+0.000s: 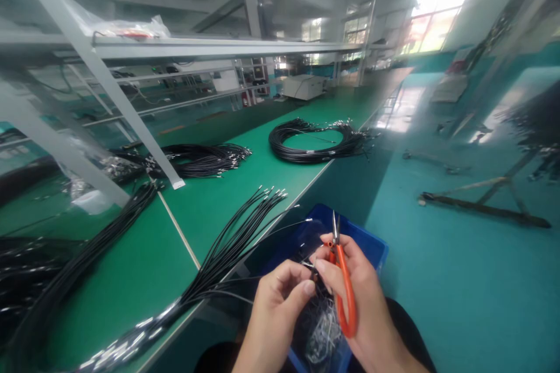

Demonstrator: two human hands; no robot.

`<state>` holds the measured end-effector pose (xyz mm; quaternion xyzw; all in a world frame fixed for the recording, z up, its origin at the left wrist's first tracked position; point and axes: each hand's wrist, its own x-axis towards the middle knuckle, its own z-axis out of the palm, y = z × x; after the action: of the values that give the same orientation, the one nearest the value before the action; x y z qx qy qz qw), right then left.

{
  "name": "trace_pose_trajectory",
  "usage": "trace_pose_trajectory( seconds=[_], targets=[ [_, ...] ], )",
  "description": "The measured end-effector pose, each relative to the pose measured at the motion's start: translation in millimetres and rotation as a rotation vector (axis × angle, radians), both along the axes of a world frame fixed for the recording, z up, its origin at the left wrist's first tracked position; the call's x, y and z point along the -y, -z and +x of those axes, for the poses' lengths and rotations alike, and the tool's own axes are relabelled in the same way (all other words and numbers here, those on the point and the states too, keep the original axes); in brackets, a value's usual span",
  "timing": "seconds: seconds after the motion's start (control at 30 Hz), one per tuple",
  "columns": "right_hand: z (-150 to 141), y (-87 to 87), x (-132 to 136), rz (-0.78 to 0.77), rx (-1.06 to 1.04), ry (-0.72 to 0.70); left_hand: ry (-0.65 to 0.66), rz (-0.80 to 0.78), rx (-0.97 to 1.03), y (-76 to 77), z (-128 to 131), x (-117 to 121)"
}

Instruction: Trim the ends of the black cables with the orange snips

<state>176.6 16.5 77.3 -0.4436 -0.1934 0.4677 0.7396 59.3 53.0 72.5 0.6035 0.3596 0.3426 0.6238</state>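
My left hand (280, 303) is closed in a pinch, thumb against forefinger, on a small dark part (314, 274) above a blue bin. In my right hand (359, 285) lies a pair of long-nose pliers (345, 291) with orange handles, its pointed metal jaws up and slightly apart. The thumb and fingertips of that hand also meet at the small part, close to the left fingertips. Beside the left hand, a bundle of black cables (227, 245) with metal ends lies over the bench edge. One or two strands run toward the left hand, where my fingers hide their ends.
The blue bin (380, 247) below my hands holds clear plastic scraps and small parts. On the green bench (245, 186) lie coiled black cables (301, 154) and another cable bundle (210, 160). A white shelf post (126, 105) stands at left. A metal stand (481, 207) is on the floor at right.
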Motion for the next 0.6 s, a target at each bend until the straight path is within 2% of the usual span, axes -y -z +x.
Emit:
trace_pose_trajectory(
  seconds=[0.1,0.23,0.4,0.6],
  targets=[
    [-1,4.7,1,-0.007,0.065,0.021,0.007,-0.028,0.02,0.6,-1,0],
    [0,15.9,7,-0.051,0.293,0.128,-0.004,-0.053,0.041,0.4,-2,-1],
    [-2,17.1,12,0.032,0.563,0.246,-0.007,-0.081,0.075,0.1,1,-2],
    [2,17.0,9,0.127,1.045,0.255,0.009,-0.084,0.069,-1.4,2,-1]
  ],
)
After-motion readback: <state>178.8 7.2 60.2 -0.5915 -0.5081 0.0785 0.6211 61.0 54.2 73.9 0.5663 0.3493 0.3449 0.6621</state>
